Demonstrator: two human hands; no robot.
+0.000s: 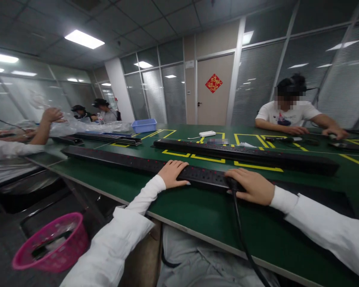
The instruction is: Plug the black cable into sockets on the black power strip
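Note:
A long black power strip (137, 164) with rows of sockets and small red marks lies across the green table in front of me. My left hand (172, 174) rests over its middle, fingers over the far side and thumb along the near side. Farther right, my right hand (253, 185) is closed around a black plug (232, 184) at the strip's socket face. How deep the plug sits in a socket is hidden by my fingers. From the plug a thick black cable (241, 235) hangs down over the table's front edge.
A second black power strip (245, 154) lies beyond mine, over yellow tape outlines. Metal channels (107, 137), a blue bin (144, 125) and a white device (207, 134) are farther back. A pink basket (80, 235) stands lower left. Co-workers sit to the left and across at right.

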